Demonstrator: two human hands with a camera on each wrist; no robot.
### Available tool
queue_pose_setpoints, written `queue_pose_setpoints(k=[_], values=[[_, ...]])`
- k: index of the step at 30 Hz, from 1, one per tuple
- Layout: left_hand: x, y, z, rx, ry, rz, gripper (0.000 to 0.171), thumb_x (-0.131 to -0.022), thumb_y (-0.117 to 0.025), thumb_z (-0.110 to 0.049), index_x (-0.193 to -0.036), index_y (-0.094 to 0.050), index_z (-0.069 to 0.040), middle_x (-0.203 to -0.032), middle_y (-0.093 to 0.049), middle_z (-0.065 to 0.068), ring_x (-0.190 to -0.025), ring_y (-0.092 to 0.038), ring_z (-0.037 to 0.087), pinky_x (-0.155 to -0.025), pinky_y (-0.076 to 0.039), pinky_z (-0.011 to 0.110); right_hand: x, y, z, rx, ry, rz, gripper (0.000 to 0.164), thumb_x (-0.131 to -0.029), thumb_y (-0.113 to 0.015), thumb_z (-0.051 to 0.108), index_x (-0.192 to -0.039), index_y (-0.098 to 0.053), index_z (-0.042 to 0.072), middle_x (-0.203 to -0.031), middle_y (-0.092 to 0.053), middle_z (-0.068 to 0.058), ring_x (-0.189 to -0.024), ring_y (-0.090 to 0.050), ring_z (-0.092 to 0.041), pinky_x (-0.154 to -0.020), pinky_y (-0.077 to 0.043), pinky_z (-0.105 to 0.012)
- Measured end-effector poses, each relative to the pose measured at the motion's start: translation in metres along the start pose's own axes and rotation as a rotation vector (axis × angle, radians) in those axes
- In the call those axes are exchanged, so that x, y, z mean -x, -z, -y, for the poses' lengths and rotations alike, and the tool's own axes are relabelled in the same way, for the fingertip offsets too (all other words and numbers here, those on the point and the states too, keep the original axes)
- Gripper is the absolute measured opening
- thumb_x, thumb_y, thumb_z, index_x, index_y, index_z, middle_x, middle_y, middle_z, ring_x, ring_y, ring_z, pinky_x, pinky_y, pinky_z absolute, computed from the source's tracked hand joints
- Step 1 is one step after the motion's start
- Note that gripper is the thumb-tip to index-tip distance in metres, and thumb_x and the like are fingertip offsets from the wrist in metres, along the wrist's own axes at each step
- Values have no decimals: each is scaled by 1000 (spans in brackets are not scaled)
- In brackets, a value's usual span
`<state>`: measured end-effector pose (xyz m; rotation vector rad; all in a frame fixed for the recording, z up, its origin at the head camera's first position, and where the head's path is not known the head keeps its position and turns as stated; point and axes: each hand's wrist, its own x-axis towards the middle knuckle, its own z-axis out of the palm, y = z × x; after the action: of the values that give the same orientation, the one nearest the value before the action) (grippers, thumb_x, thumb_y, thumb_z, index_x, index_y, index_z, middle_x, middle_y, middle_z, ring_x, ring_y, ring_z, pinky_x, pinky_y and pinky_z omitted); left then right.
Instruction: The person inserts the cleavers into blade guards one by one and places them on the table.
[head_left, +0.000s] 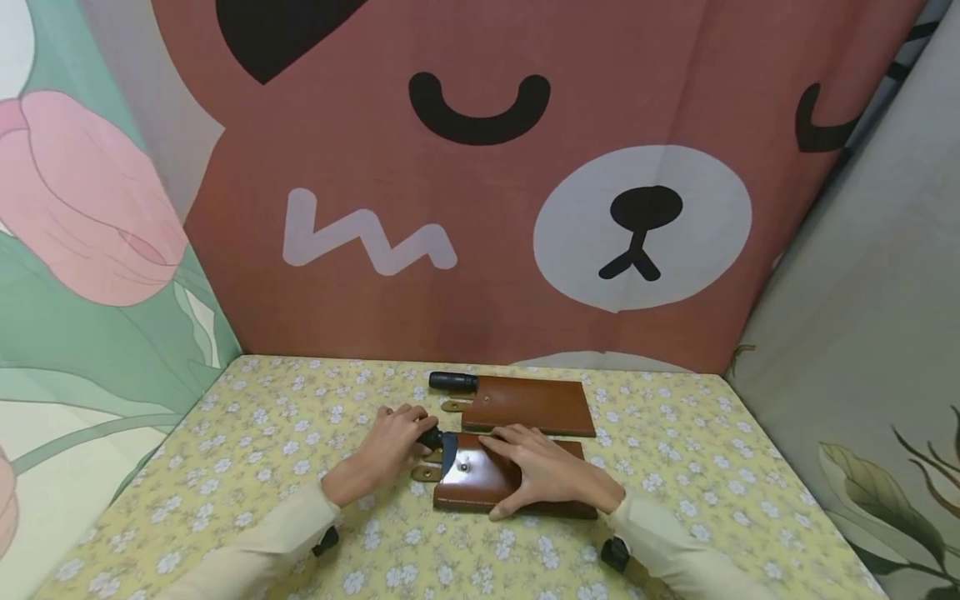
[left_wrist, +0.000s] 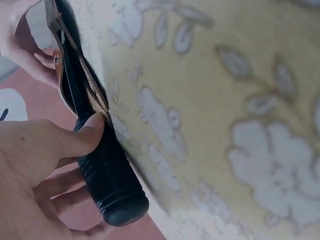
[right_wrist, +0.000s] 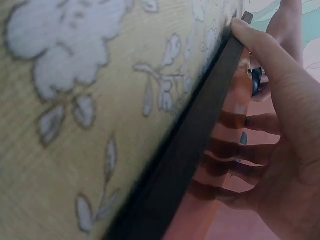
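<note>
A brown leather sheath (head_left: 483, 479) lies on the flowered cloth, with a dark strip of blade (head_left: 448, 457) showing at its left mouth. The knife's black ridged handle (left_wrist: 112, 185) is gripped by my left hand (head_left: 390, 446), thumb on one side and fingers curled behind. My right hand (head_left: 551, 468) spans the sheath. Its thumb sits at the near edge, and the fingertips rest on the glossy top face in the right wrist view. An unfastened strap (head_left: 426, 473) sticks out at the mouth beside the left hand.
Just behind lies a second sheathed cleaver (head_left: 532, 404), its black handle (head_left: 452, 382) pointing left and its strap (head_left: 453, 406) sticking out below. A yellow flowered cloth (head_left: 292, 446) covers the table. A curtain with a bear face (head_left: 487, 317) hangs at the back, and printed curtains flank both sides.
</note>
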<state>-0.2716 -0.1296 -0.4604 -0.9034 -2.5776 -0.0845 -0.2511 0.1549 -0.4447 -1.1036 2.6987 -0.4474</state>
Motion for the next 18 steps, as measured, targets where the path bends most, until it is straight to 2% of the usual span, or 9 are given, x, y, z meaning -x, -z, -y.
queue_pose_setpoints(k=[10, 14, 18], values=[[2, 3, 12, 85, -3, 7, 41, -81, -79, -32, -117, -70, -14, -107, -69, 2, -95, -66, 21, -76, -47, 46, -6, 2, -1, 17, 7, 31, 102, -77, -69, 68, -157, -25, 21, -160, -29, -12, -147, -28, -33, -114, -27, -63], [5, 1, 13, 112, -2, -23, 39, -84, -75, -37, -116, -71, -14, -108, -70, 2, -94, -67, 20, -77, -50, 45, -6, 1, 0, -17, 0, 5, 94, -80, -64, 69, -155, -32, 21, -159, -31, -8, -146, -31, -31, -112, -29, -64], [6, 0, 15, 147, 20, -74, 42, -87, -72, -39, -121, -69, -15, -116, -69, 4, -104, -66, 23, -86, -51, 50, -5, 1, 0, 1, 11, -84, 81, -85, -61, 66, -151, -41, 22, -155, -37, -6, -143, -36, -28, -109, -32, -65]])
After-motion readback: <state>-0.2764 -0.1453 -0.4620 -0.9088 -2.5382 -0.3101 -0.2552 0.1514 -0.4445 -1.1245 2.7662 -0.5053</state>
